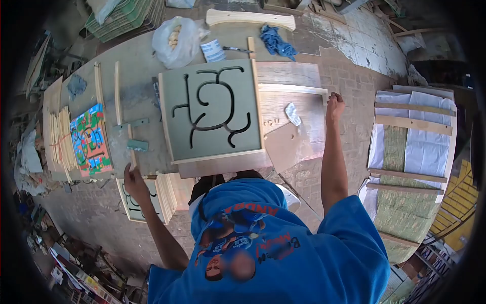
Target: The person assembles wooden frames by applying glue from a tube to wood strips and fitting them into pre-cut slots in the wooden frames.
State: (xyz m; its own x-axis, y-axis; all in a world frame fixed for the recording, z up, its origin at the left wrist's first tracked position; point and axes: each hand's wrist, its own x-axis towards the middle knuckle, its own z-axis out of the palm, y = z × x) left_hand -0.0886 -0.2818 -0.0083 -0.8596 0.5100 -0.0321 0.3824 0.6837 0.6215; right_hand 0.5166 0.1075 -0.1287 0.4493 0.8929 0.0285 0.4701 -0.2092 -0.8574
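A green-grey panel [212, 139] with black curved grooves and pale wooden edging lies on the table before me. To its left, my left hand [135, 182] closes at the lower end of a thin wooden strip [132, 158], beside a small green block [137, 145]. My right hand [335, 105] is closed at the outer corner of a pale wooden frame [296, 88]; anything between its fingers is too small to make out. Inside that frame are a brown board [283, 147] and a small white packet [292, 114].
A plastic bag [176, 43], a blue cloth [277, 43] and a curved wooden piece [250, 19] sit at the far edge. Stacked strips [61, 139] and a colourful printed board [91, 142] are at left. Grooved panels [164, 200] stand below the table.
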